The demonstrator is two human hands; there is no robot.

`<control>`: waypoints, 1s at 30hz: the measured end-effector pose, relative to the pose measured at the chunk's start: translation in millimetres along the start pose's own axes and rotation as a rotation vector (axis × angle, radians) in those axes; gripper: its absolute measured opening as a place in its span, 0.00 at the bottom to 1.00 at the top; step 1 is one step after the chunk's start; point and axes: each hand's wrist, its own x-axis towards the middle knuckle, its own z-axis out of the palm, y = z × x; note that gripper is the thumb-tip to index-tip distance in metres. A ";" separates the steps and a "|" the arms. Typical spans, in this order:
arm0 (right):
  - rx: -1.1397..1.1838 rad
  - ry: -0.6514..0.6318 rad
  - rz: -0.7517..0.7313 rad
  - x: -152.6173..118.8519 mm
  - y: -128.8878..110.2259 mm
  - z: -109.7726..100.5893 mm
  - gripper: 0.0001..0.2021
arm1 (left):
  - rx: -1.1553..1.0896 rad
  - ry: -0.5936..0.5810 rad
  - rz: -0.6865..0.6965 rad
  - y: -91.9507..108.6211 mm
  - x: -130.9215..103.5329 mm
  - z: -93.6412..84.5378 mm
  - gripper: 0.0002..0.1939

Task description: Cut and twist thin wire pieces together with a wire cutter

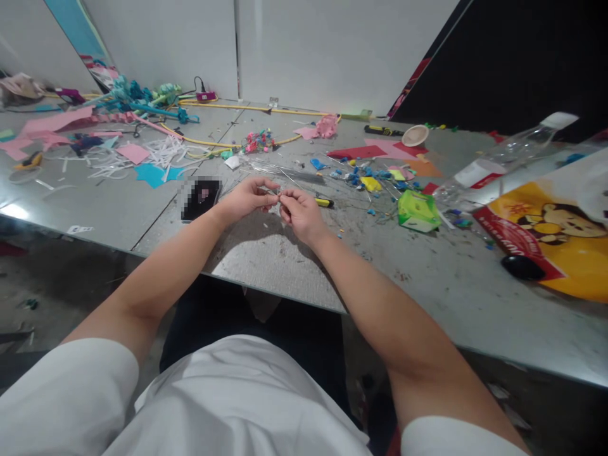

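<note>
handwork looks partway through on a broad, smooth, grey surface (441, 285); at right, a glossy yellow-and-red plastic bag (586, 259) and a clear plastic bottle (479, 172); at left, a tangle of flat white strips (166, 152); centrally, the left hand (249, 199) and the right hand (303, 214) meet, each pinched closed at the fingertips; just beyond, thin, straight, silvery wires (294, 173) seem left to use; any piece between the fingertips is too small to tell, its completion likewise.

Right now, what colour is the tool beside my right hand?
The tool shows yellow and black, in the head view.
</note>
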 end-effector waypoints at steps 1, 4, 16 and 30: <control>0.007 -0.008 0.009 -0.4 -0.9 0.3 0.18 | 0.001 0.000 -0.002 0.7 -0.2 -0.3 0.20; -0.008 -0.003 0.015 -1.0 -4.0 -0.4 0.19 | -0.005 0.001 0.000 2.4 -0.3 -1.4 0.18; -0.754 0.092 -0.292 -1.4 -22.8 -23.1 0.04 | -0.079 -0.053 -0.088 2.4 0.6 1.9 0.08; -0.807 -0.107 -0.394 -7.6 -40.2 -33.1 0.06 | -0.059 -0.155 -0.096 -4.3 7.6 -8.6 0.06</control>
